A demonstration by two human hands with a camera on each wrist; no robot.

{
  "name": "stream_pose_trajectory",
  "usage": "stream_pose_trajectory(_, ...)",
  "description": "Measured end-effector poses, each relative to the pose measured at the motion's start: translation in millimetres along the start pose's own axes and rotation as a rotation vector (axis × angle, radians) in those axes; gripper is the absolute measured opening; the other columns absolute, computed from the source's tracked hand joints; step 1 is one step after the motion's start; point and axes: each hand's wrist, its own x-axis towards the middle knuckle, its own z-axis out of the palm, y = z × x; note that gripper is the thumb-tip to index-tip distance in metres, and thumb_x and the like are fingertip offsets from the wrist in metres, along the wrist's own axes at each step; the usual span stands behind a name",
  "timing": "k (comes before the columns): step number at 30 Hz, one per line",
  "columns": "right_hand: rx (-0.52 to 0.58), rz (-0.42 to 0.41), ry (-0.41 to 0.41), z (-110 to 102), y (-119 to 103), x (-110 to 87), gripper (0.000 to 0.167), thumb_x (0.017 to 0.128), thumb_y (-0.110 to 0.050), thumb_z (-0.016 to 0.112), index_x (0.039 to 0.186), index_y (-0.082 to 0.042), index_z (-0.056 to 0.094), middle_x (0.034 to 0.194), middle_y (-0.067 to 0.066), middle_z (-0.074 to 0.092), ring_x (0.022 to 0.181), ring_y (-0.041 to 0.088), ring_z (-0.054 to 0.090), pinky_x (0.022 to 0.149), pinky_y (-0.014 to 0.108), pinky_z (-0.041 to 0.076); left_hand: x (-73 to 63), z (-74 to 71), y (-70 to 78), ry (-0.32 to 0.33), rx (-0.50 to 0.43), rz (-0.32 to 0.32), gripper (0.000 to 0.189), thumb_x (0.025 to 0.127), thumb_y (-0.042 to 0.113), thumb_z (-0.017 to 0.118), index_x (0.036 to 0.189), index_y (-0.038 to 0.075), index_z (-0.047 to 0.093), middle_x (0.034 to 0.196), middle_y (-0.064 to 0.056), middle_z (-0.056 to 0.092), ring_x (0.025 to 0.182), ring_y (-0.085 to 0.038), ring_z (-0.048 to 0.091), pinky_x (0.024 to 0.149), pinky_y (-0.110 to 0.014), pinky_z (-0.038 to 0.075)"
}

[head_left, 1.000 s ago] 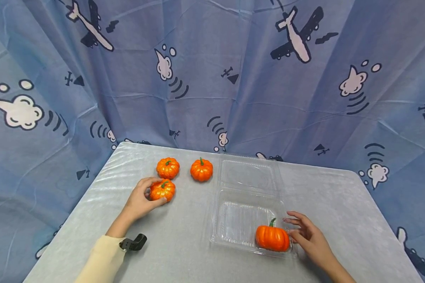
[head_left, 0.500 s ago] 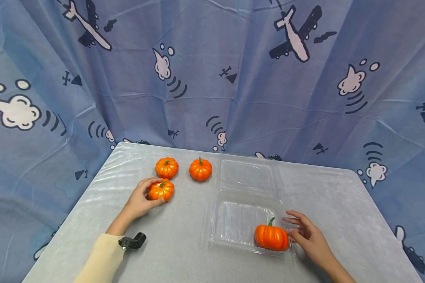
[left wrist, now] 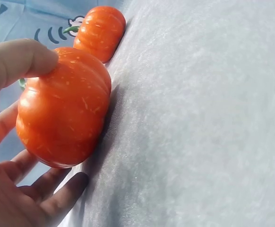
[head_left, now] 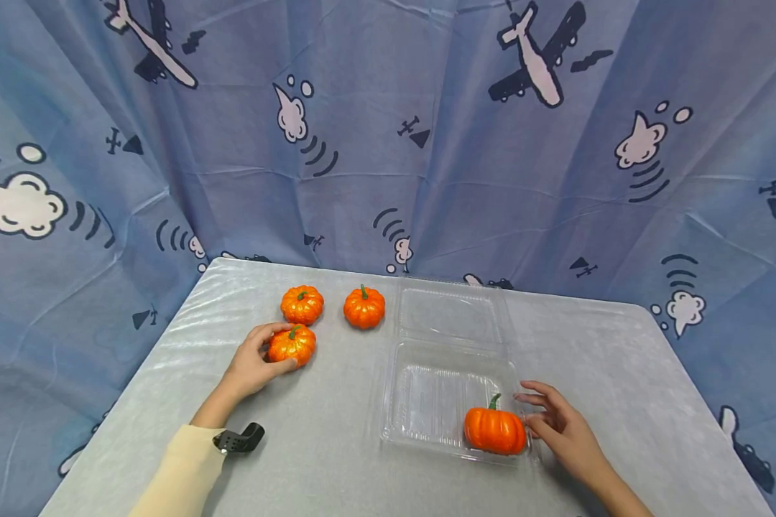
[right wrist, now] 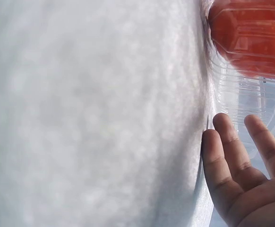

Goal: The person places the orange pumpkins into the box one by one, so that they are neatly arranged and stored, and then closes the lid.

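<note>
My left hand (head_left: 252, 362) holds a small orange toy pumpkin (head_left: 293, 346) on the table, thumb on its near side and fingers round the far side. In the left wrist view the thumb presses on that pumpkin (left wrist: 64, 113), while some other fingers spread below it. Just behind it sits a second pumpkin (head_left: 302, 305), and a third (head_left: 364, 309) lies to the right. A clear plastic clamshell box (head_left: 420, 391) stands unfolded, with a larger pumpkin (head_left: 494, 431) in its near right corner. Beside the box's right wall is my right hand (head_left: 565, 431), fingers loosely extended; contact is hard to tell.
A pale grey cloth covers the table (head_left: 323, 445). The box's lid (head_left: 449, 316) lies back toward the far edge. Behind the table hangs a blue curtain (head_left: 362, 129) printed with planes and clouds. A black band (head_left: 241, 438) circles the left wrist.
The head view has shifted slightly, so everything appears a little further left and up. Both hands and the pumpkins keep their places relative to each other.
</note>
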Motion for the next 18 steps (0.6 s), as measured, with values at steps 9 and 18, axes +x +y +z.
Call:
stream_pose_trajectory(9,-0.007,0.011,-0.005,0,-1,1.0,0.047,0.094,-0.004,0.058,0.138,0.001,0.041,0.115,-0.018,0.062,0.082,0.005,0.067,0.063,0.028,0.058,-3.9,-2.3,4.2,0.041,0.033,0.039,0.053,0.076,0.015,0.080,0.125,0.013,0.060,0.129,-0.016,0.054,0.109,-0.032,0.053,0.095,-0.049,0.045)
stream_pose_trajectory(18,-0.012,0.008,0.006,0,-2,0.7,0.047,0.093,-0.004,0.059,0.136,0.002,0.042,0.114,-0.018,0.062,0.081,0.005,0.067,0.063,0.028,0.057,-9.5,-1.5,20.7,0.032,-0.019,0.025,0.050,0.079,0.018,0.078,0.125,0.013,0.059,0.125,-0.014,0.056,0.096,-0.027,0.057,0.078,-0.031,0.050)
